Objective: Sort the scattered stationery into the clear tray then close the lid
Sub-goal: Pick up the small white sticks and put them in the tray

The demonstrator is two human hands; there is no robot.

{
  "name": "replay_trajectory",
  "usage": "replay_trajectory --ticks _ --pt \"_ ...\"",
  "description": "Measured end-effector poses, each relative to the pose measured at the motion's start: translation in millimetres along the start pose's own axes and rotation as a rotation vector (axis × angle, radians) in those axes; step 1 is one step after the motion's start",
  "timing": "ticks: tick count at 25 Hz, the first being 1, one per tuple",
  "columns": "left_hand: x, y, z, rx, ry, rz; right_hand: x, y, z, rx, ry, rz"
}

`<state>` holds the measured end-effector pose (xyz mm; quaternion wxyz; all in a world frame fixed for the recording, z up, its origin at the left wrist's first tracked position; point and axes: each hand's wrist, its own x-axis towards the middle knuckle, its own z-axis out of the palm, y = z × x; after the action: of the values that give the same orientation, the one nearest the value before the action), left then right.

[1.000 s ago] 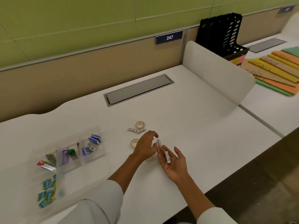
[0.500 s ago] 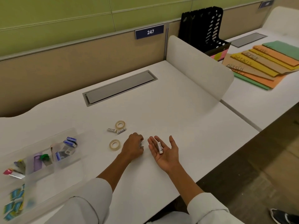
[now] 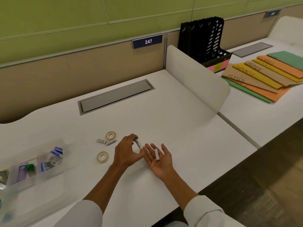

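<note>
Left hand (image 3: 125,153) pinches a small white battery (image 3: 138,143) between thumb and fingertips just above the desk (image 3: 172,122); its long axis slants from upper left down to lower right, the lower end toward the right hand (image 3: 159,158). That hand lies palm up with fingers spread, a second battery (image 3: 156,154) resting along its fingers, pointing roughly away from the person. Two more batteries (image 3: 106,141) lie beside a tape roll (image 3: 110,135); another tape roll (image 3: 102,156) sits nearer. At left is the clear tray (image 3: 32,182).
</note>
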<state>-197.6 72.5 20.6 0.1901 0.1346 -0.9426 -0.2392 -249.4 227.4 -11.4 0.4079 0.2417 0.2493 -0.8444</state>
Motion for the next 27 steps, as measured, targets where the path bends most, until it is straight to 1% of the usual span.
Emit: replay_trajectory --ticks 2,5,9,11,14,17,19,23,27 --pt "2 2 -4 -0.047 -0.020 0.088 6 4 5 -0.010 -0.009 0.005" --pt "3 0 -10 -0.093 -0.056 0.124 15 12 15 0.000 -0.041 0.026" --pt "1 -14 -18 -0.117 -0.101 0.080 24 23 29 0.017 -0.068 0.046" --pt "-1 -26 -22 -0.123 -0.091 0.051 28 28 30 0.029 -0.075 0.054" --pt "0 -54 -28 -0.145 -0.059 -0.065 33 33 30 0.048 -0.083 0.061" --pt "4 -83 -32 -0.081 -0.046 -0.220 40 37 33 0.056 -0.085 0.058" --pt "7 -98 -31 -0.005 -0.081 -0.269 44 37 36 0.057 -0.085 0.051" --pt "14 -111 -26 0.126 -0.251 -0.230 45 41 39 0.065 -0.088 0.053" --pt "17 -112 -17 0.204 -0.268 -0.220 43 44 36 0.058 -0.091 0.056"
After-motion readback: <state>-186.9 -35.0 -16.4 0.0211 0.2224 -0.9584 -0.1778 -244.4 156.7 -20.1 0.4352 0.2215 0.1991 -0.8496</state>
